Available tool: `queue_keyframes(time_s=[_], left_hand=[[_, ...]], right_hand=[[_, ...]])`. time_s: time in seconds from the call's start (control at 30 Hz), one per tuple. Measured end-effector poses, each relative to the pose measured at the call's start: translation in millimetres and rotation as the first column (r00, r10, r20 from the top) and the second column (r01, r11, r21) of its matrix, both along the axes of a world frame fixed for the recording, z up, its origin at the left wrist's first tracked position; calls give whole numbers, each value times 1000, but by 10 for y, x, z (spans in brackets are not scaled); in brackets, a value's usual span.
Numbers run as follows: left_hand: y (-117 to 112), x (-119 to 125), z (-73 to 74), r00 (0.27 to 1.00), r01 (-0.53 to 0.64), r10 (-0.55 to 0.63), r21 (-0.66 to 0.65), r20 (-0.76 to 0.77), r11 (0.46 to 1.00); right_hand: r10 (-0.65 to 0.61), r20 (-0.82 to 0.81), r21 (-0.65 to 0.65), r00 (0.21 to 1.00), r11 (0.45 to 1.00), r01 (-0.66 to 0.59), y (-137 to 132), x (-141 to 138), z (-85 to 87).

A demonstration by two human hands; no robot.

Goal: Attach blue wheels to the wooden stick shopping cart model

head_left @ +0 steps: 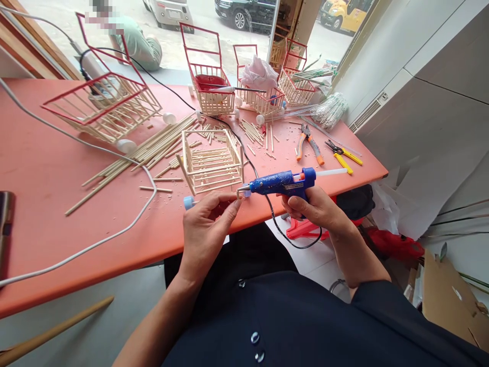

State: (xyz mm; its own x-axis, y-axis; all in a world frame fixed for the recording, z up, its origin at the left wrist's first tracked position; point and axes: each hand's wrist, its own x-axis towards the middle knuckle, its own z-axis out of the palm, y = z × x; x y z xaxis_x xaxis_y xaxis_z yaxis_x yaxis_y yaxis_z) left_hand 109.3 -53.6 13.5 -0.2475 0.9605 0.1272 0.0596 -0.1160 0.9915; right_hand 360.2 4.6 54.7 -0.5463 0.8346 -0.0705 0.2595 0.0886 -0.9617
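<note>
Glue gun point(273, 182), blue and scuffed with pale marks, lay level in the right hand point(311, 203), whose fingers were curled closed around its handle, while a translucent glue stick point(331, 172) poked out of its back end. Thumb and forefinger of the left hand point(206, 221) were pinched together on a short piece of stick point(238, 195), held upright above the front edge of the pink table point(57, 204); the other fingers were loosely bent. The nozzle was right at the top of that piece, though whether they touched could not be told. Just beyond the left hand stood an open wooden frame point(210, 168) of pale sticks, with a light-blue cap point(188, 202) near its lower left corner. Loose long sticks point(141, 153) lay to its left. Orange-gripped pliers point(307, 144) and yellow-handled cutters point(343, 154) rested to the right, beyond the gun. Farther back stood a red-edged miniature cart point(214, 99), and a black cord point(179, 97) crossed the table.
</note>
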Motion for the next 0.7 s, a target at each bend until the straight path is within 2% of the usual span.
queue_keyframes(time_s=[0.3, 0.7], left_hand=[[11, -29, -88, 999, -43, 43, 37, -16, 998], [17, -26, -51, 1000, -20, 20, 6, 19, 1000]], right_hand=[[1, 9, 37, 1000, 999, -1, 8, -8, -13], [1, 21, 34, 1000, 999, -2, -3, 11, -20]])
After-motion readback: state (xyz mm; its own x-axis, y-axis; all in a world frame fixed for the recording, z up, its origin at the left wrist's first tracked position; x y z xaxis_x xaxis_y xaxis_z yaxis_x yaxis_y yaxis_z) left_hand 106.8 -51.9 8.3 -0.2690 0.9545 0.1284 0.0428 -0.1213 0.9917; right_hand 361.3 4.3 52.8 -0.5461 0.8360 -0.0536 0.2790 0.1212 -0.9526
